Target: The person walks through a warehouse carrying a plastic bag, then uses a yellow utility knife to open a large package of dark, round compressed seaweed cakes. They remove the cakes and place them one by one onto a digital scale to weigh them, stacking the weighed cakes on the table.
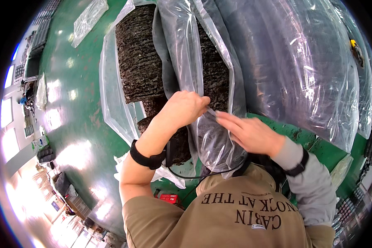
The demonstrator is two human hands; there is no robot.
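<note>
In front of me lies a long clear plastic bag (182, 37) with a slit-like opening along its length. Inside shows a dark brown, ridged mass (214, 68) that looks like soil or bark. My left hand (186, 106) is closed on the plastic edge near the lower part of the opening. Just right of it, my right hand (252, 131) has its fingertips closed on the same edge. A folded strip of plastic spans the gap between both hands. To the left, another dark ridged mass (139, 56) lies exposed in an opened plastic bag (109, 89).
Large plastic-wrapped bundles (289, 62) lie side by side on the right. A yellow-and-black tool (356, 51) rests on one. Loose plastic (90, 20) lies on the green floor (76, 120). A red box (168, 198) and a black cable (194, 177) are close to my body.
</note>
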